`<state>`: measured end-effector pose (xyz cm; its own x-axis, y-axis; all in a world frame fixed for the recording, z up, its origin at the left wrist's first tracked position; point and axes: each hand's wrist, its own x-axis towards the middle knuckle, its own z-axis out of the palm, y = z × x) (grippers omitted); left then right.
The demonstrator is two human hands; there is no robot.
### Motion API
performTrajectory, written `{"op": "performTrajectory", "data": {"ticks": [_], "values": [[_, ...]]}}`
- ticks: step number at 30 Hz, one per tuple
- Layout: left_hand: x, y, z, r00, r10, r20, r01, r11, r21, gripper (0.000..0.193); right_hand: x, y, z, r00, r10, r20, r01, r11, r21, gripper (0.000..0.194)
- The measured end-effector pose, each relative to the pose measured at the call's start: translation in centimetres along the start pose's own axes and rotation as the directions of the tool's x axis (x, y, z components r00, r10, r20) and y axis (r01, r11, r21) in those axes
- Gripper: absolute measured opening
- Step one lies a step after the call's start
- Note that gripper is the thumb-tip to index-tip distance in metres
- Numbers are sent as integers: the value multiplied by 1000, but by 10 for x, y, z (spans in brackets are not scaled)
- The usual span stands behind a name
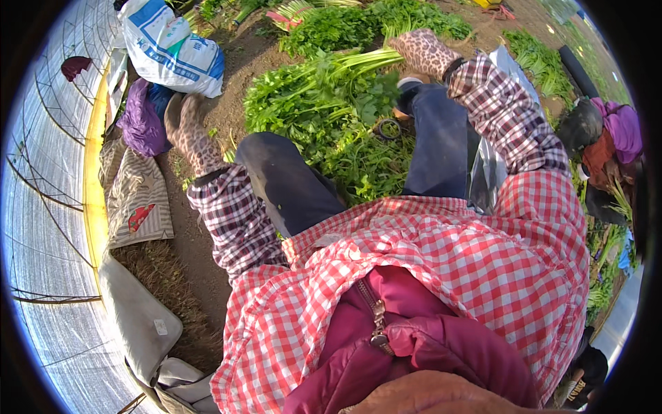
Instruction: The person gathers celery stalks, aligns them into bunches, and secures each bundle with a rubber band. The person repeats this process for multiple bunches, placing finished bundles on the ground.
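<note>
My right hand (421,52), in a leopard-print glove, grips the pale stalk ends of a bunch of celery (357,64). The leaves of that bunch spread to the left over a leafy heap (357,160) on the ground between my knees. My left hand (187,132), gloved in the same print, is out beside my left knee, fingers apart, with nothing visible in it. Just beyond it stands a white and blue woven sack (173,52) bearing writing. A purple cloth bundle (138,121) lies close to its left. Beside my right shin sits a dark ring (389,129), perhaps a roll of tape.
More celery (336,31) lies ahead, one bundle bound with a pink tie (285,20). At left, a striped cloth (142,202) and a grey pad (137,315) line the plastic greenhouse wall (51,217). Another person (610,134) is at the right, near more greens (543,62).
</note>
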<state>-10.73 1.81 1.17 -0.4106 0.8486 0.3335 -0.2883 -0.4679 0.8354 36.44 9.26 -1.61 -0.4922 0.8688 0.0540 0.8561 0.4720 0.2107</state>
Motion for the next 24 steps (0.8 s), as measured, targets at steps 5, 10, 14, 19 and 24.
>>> {"op": "performTrajectory", "data": {"ticks": [5,10,14,19,24], "values": [[-36,-37,61,696,-226,682,18,954,298,63,11,-52,-49,890,-440,-122,448,893,48,22],[-75,-74,136,446,-505,739,195,860,471,91,14,-104,-77,727,-555,-404,652,742,155,19],[-93,-79,151,504,-692,516,382,715,586,52,15,-89,-92,858,-492,-146,478,870,-123,36],[-95,-69,154,681,-522,514,233,819,524,39,24,-57,-115,831,-401,-385,545,721,427,18],[-77,-55,166,723,-498,479,56,733,678,40,43,-50,-121,800,-515,-309,573,808,138,25]]}}
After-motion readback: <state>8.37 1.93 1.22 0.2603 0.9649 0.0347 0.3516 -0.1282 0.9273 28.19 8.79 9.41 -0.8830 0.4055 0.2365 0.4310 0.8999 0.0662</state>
